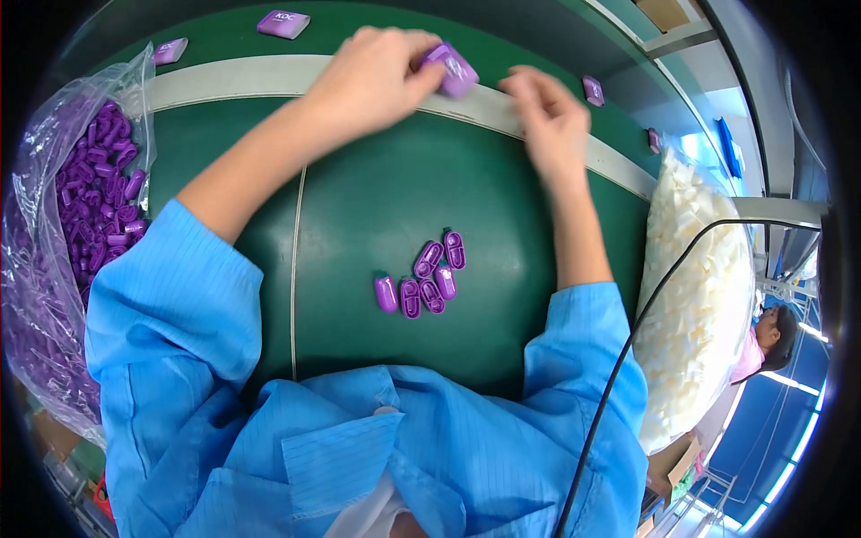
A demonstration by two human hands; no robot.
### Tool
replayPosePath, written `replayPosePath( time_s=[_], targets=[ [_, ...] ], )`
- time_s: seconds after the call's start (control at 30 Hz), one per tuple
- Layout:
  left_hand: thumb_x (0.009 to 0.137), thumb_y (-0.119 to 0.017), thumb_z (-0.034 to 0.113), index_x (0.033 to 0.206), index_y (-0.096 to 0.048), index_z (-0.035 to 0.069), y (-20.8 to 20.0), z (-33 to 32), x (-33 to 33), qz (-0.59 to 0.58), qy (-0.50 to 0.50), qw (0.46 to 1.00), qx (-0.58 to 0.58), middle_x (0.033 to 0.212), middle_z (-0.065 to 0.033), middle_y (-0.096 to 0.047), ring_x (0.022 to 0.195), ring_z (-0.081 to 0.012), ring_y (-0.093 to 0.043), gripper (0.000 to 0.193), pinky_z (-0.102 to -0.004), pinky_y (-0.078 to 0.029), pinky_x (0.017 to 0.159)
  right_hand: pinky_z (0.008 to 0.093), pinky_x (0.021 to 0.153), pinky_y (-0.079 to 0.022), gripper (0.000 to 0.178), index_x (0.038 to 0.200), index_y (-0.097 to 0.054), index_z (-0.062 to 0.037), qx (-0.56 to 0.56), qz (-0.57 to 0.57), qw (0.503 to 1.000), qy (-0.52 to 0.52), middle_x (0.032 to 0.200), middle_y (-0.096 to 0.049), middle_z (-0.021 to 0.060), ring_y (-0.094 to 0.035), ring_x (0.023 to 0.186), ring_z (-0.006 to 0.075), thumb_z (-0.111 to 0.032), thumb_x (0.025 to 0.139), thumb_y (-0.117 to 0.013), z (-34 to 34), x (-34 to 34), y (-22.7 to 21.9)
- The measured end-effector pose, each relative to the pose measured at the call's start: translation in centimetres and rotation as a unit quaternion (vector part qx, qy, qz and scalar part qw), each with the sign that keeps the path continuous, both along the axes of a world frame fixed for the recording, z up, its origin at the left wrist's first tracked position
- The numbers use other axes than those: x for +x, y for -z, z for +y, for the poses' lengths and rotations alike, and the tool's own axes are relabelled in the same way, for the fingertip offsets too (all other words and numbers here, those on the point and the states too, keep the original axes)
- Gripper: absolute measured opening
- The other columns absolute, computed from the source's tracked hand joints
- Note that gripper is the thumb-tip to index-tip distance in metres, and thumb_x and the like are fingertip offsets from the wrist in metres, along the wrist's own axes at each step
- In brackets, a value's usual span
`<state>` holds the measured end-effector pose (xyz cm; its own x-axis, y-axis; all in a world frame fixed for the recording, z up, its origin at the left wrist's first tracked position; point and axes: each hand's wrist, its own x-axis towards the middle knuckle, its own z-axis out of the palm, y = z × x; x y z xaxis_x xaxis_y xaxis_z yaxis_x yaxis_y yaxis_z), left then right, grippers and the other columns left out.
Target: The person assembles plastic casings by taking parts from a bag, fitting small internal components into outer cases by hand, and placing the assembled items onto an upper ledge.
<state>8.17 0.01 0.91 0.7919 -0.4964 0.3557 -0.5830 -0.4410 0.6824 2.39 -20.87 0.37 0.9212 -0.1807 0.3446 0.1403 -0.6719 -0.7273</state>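
My left hand (pixel 381 76) grips a small purple case (pixel 455 70) with white print, its fingers on the case's left side. It is above the pale strip (pixel 235 79) along the far edge of the green work surface (pixel 350 197). To the right of the case, apart from it, my right hand (pixel 549 117) has loosely bent, slightly blurred fingers, and nothing shows between them. Several small purple plastic shells (pixel 410 298) lie in a loose group on the green surface nearer to me; some show their hollow inside, others their rounded back.
Past the strip, more purple cases (pixel 283 24) lie spaced along a green band. A clear bag of purple parts (pixel 99 193) stands at the left, a bag of cream-white pieces (pixel 695 305) at the right. A black cable (pixel 632 336) crosses by my right arm. Another person (pixel 769 341) is at far right.
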Motion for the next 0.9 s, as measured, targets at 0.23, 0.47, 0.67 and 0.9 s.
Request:
replayPosePath(
  time_s=[0.23,0.47,0.67,0.9],
  targets=[
    [0.080,-0.059,0.024,0.096,-0.063,-0.002,1.4,2.4,5.1,-0.238,0.041,0.957,-0.163,0.091,-0.0191,-0.059,0.089,-0.0339,-0.056,0.031,-0.0395,-0.044,0.081,0.0407,0.084,-0.047,0.049,0.100,-0.061,0.0004,-0.376,0.130,0.880,0.259,0.098,-0.063,0.0211,-0.059,0.092,0.0355,-0.039,0.070,-0.065,-11.3,8.0,-0.9],
    [0.074,-0.067,0.022,0.094,-0.058,0.001,-0.5,-0.2,-9.0,-0.046,0.198,0.977,0.062,0.095,-0.0105,-0.051,0.091,-0.0267,-0.050,0.030,-0.0353,-0.047,0.076,0.0393,0.084,-0.047,0.049,0.098,-0.064,-0.0004,-0.335,0.004,0.925,0.181,0.098,-0.063,0.0206,-0.061,0.092,0.0345,-0.038,0.068,-0.069,-10.6,5.3,-1.0],
    [0.067,-0.072,0.033,0.084,-0.053,0.001,-0.1,0.7,-10.8,-0.137,0.132,0.977,0.100,0.084,-0.0098,-0.045,0.079,-0.0258,-0.046,0.042,-0.0348,-0.045,0.068,0.0248,0.062,-0.048,0.030,0.087,-0.066,0.0007,0.037,0.049,0.997,0.052,0.090,-0.062,0.0092,-0.058,0.068,0.0128,-0.025,0.073,-0.074,-2.7,-2.9,-1.9],
    [0.071,-0.069,0.020,0.087,-0.051,0.002,-0.5,-1.6,-12.0,-0.031,0.183,0.972,0.146,0.081,-0.0126,-0.054,0.079,-0.0302,-0.056,0.030,-0.0379,-0.048,0.065,0.0188,0.058,-0.047,0.022,0.095,-0.060,0.0029,0.320,0.103,0.941,-0.040,0.084,-0.062,0.0059,-0.057,0.064,0.0089,-0.015,0.083,-0.065,-1.1,-4.4,-1.6]
  ],
)
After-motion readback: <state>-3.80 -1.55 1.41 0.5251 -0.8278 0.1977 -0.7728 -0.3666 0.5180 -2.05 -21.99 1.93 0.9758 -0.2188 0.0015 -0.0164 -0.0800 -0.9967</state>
